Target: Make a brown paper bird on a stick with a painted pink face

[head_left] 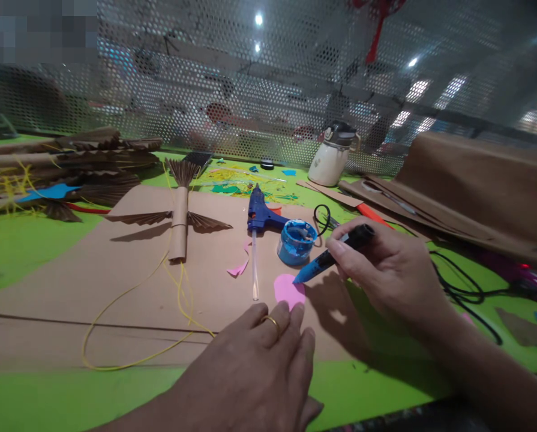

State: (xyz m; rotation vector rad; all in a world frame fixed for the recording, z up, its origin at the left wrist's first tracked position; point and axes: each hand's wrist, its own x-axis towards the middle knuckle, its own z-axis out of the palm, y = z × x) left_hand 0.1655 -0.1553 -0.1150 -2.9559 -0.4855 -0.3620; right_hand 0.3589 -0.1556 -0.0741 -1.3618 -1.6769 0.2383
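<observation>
My right hand [385, 270] is closed around a black marker [347, 243] with a blue front end. Its tip meets the upper right edge of a small rounded pink paper piece [287, 289] on the brown cardboard. With fingers stretched out, my left hand [268, 360] presses on the lower edge of that piece; a ring is on one finger. Just behind the pink paper stands an open jar of blue paint [296, 245], smeared at the rim. A blue glue gun [261, 213] lies beyond it, with a clear glue stick [255, 270] pointing toward me.
A brown paper figure [179, 228] with pleated wings and yellow string lies on the cardboard sheet [128, 282] at left. More pleated paper pieces [110, 159] are piled behind it. A white flask [329, 159], brown paper sheets [479, 186] and black cable [468, 294] are at right.
</observation>
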